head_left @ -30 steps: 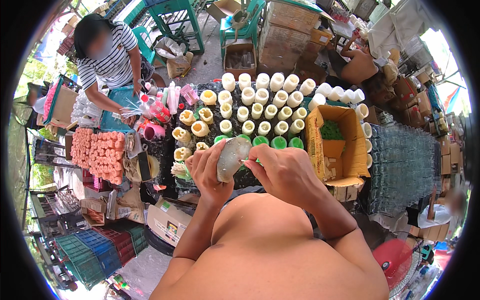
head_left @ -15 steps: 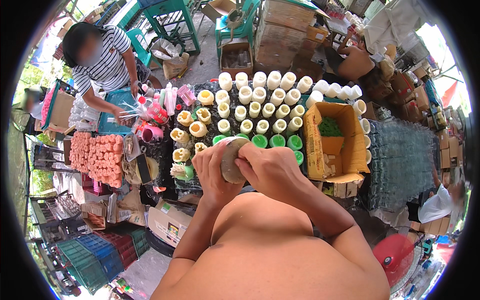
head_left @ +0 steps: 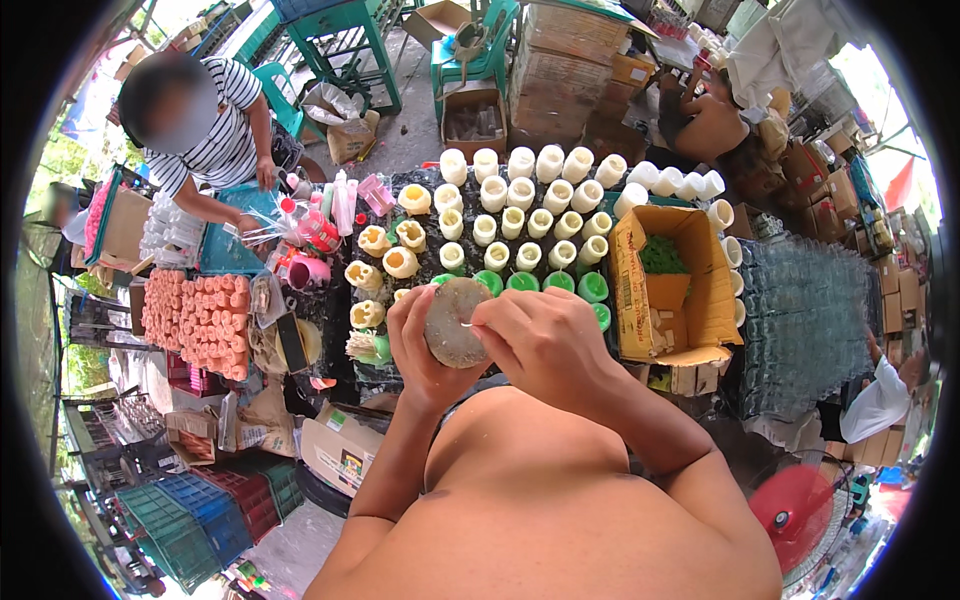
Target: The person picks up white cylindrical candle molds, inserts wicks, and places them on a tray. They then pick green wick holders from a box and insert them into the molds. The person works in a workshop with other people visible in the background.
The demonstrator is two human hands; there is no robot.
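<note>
A round grey piece point(head_left: 450, 335) is held up in front of the person's chest, about over the near edge of the counter point(head_left: 335, 320); its height above that edge cannot be told. The left hand point(head_left: 415, 345) cups it from the left, its fingers bent partway round the rim. The right hand point(head_left: 545, 330) comes in from the right, its fingers drawn together at a thin white strand point(head_left: 466, 324) at the middle of the round face, seemingly pinching it. Room around the hands is tight: the person's torso point(head_left: 520, 480) is on the near side, and green candles point(head_left: 523, 282) stand just beyond. Farther off, pale cylinders point(head_left: 520, 192) stand in rows with narrow dark strips of counter between them, and yellowish scalloped cups point(head_left: 401, 263) line the left. An open cardboard box point(head_left: 626, 290) bounds the right side, its left wall carrying dark printing. Beyond it, clear glass vessels point(head_left: 805, 310) are packed close together. Peach-coloured pieces point(head_left: 213, 315) sit well to the left. A carton point(head_left: 330, 445) by the person's left forearm bears a small coloured label point(head_left: 351, 465). At far left, a co-worker in a striped shirt point(head_left: 235, 85) reaches toward a teal tray point(head_left: 222, 250).
</note>
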